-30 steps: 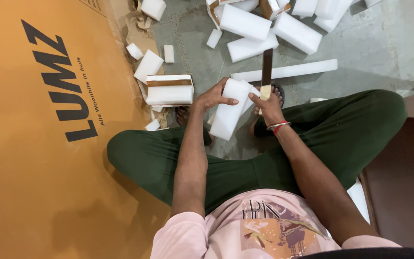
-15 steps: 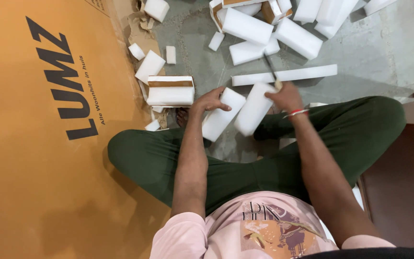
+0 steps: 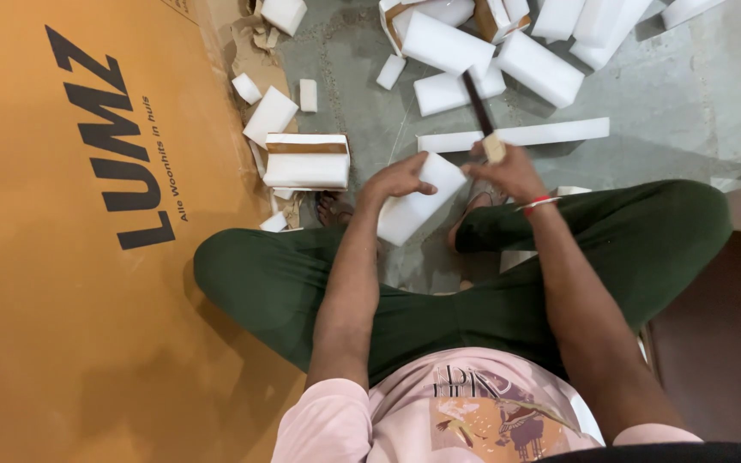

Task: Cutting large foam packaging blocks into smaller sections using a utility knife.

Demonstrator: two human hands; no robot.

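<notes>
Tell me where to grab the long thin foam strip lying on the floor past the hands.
Grip the long foam strip near its right end, coming from above with fingers across its narrow width. It lies flat on the grey floor; the right hand and knife crowd its left half.

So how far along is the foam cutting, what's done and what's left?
Done, it seems: short white foam pieces lie scattered on the floor. In hand: the left hand steadies a foam block while the right hand holds a dark-bladed knife above it. Left, probably: the long foam strip and the bigger blocks beyond look uncut.
</notes>
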